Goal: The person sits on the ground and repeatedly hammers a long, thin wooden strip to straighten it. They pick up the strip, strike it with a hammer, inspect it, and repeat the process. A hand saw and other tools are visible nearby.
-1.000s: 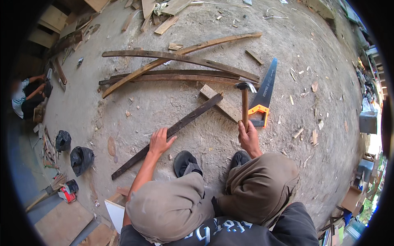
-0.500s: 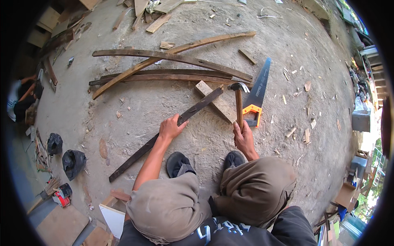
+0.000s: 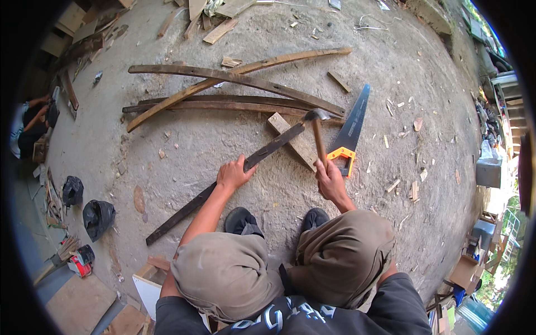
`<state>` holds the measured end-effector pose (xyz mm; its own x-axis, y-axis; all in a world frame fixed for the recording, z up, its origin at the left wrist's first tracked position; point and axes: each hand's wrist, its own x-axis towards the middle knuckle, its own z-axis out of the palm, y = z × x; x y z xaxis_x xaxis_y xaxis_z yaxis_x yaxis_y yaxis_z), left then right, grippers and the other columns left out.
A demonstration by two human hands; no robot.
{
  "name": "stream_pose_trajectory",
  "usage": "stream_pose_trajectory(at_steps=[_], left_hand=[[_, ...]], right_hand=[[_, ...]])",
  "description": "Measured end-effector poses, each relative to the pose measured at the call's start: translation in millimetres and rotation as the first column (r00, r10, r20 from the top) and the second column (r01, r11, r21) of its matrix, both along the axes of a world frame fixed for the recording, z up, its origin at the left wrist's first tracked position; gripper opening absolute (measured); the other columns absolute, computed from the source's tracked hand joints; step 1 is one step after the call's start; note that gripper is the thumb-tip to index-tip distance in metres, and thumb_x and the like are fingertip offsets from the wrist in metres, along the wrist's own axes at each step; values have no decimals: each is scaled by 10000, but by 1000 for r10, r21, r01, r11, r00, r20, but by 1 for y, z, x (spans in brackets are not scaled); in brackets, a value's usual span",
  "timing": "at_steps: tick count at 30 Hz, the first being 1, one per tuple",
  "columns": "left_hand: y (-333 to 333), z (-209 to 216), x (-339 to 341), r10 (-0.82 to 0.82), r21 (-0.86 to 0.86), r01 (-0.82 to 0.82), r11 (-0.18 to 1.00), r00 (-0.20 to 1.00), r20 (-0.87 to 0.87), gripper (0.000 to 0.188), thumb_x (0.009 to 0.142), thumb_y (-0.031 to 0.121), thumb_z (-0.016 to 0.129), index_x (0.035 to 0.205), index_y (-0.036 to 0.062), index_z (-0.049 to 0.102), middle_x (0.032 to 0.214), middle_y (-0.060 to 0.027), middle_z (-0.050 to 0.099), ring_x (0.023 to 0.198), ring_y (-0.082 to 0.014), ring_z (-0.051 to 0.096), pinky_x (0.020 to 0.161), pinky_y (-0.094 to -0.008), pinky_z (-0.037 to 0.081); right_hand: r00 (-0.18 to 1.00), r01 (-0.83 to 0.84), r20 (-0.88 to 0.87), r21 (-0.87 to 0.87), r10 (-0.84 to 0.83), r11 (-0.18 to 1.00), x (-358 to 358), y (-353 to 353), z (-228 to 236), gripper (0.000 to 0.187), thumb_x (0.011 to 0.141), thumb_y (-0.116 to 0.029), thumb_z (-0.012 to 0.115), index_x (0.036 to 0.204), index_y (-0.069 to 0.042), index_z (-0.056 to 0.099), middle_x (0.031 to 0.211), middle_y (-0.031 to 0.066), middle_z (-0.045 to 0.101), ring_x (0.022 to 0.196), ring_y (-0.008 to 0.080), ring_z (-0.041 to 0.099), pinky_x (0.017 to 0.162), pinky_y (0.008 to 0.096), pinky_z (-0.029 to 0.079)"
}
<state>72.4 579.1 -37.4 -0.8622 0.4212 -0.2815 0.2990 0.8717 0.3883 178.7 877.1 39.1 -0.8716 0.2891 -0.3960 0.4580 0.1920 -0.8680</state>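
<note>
My left hand (image 3: pixel 232 172) is closed round the middle of a dark wooden strip (image 3: pixel 184 211), which slants from low left up to the right. The strip's upper end rests across a short pale wood block (image 3: pixel 299 148) on the ground. In my right hand (image 3: pixel 331 180) is a hammer (image 3: pixel 319 138) with a wooden handle, gripped low down. Its metal head is at the strip's upper end; whether they touch I cannot tell. Just right of the hammer lies a handsaw (image 3: pixel 353 124) with an orange and black handle.
Several long wooden strips (image 3: pixel 223 81) lie crossed on the ground beyond the block. Scrap wood (image 3: pixel 221 30) is piled at the far edge. Black plastic bags (image 3: pixel 99 219) sit at the left, near a red and black object (image 3: pixel 81 263). Another person (image 3: pixel 34 124) is at the far left.
The hammer's head has tilted left and come to the strip's upper end. My left hand keeps its hold on the strip, which has hardly moved.
</note>
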Motion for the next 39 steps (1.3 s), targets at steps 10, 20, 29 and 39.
stream_pose_trajectory(at_steps=[10,20,29,39], left_hand=[[0,-1,1,-3,-5,3,1000,1000,17,570,885,530,608,1104,6,582,781,-244,698,745,-424,700,687,-510,566],[-5,4,2,9,-34,-8,999,999,32,554,889,530,602,1089,14,568,766,-232,698,734,-417,702,683,-511,567],[-6,0,4,10,-25,-10,1000,1000,2,547,885,523,611,1088,17,569,733,-232,690,711,-419,699,664,-515,567],[-2,-5,1,-3,-10,2,1000,999,-53,556,887,550,603,1043,17,568,733,-216,689,715,-408,702,660,-505,566]], right_hand=[[966,104,-227,-110,-127,988,-28,5,35,229,1048,-256,489,1001,-42,554,653,-49,450,558,41,425,475,246,349],[994,-22,-107,31,25,999,-29,4,45,288,1036,-300,515,1011,-16,560,662,2,510,565,81,486,512,297,399],[994,-3,112,-71,10,997,-19,24,31,327,1045,-334,486,891,-52,554,635,-32,481,570,49,465,499,253,374],[958,-283,60,333,279,899,-4,36,-7,309,1022,-278,512,900,5,532,670,117,536,611,181,544,583,373,436]])
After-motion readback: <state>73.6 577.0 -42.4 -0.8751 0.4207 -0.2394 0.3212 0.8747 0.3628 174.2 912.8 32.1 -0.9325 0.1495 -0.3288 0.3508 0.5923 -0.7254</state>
